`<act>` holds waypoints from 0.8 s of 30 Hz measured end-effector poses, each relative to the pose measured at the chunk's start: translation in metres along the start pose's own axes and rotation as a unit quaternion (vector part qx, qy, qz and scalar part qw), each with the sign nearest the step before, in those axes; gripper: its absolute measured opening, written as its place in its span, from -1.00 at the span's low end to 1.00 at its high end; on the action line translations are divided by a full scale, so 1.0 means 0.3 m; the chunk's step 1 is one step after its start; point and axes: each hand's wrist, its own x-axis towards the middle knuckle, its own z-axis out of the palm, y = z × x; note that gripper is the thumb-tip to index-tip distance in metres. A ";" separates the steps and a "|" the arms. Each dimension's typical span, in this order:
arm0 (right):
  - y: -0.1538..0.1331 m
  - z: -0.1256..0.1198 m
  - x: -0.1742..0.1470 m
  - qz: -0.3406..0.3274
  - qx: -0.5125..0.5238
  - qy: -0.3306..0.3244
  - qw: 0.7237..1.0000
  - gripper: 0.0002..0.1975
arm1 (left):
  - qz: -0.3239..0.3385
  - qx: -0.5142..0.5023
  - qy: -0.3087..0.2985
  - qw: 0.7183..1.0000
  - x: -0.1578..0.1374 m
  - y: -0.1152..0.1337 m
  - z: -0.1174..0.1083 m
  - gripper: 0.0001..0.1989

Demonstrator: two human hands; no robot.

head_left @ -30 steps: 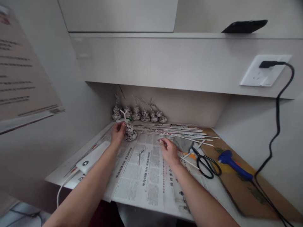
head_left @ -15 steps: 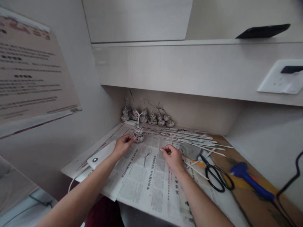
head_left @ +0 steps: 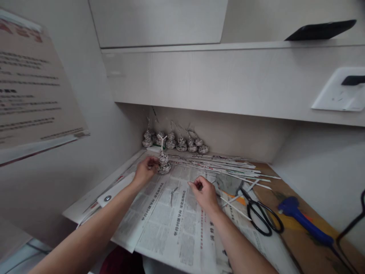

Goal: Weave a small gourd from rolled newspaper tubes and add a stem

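Note:
A small gourd shape (head_left: 164, 164) woven from rolled newspaper strips stands upright on the newspaper sheet (head_left: 159, 224), with a forked paper stem on top. At its left side is my left hand (head_left: 145, 170), fingers bent and apart, the fingertips at the gourd's edge; whether they press on it is hard to see. My right hand (head_left: 204, 192) hovers over the newspaper to the right of the gourd. Its fingers are curled with thumb and forefinger close together, and anything between them is too small to make out. A thin dark scrap (head_left: 172, 195) lies between the hands.
Several similar paper gourds (head_left: 181, 144) line the back wall. Long rolled paper strips (head_left: 228, 165) lie before them. At right are black-handled scissors (head_left: 264, 219), a blue glue gun (head_left: 306, 222) and cardboard (head_left: 288, 224). A white device (head_left: 114, 190) sits left, under an overhanging shelf (head_left: 199, 80).
My left hand's fingers have loosened from a pinch at the gourd's side and spread a little. My right hand has shifted slightly left. The view has turned a little; the gourd still stands upright.

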 end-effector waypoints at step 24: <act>0.013 0.019 -0.006 0.023 0.020 -0.028 0.999 -0.80 | -0.005 0.155 0.146 0.977 0.391 -0.057 -0.044 -0.51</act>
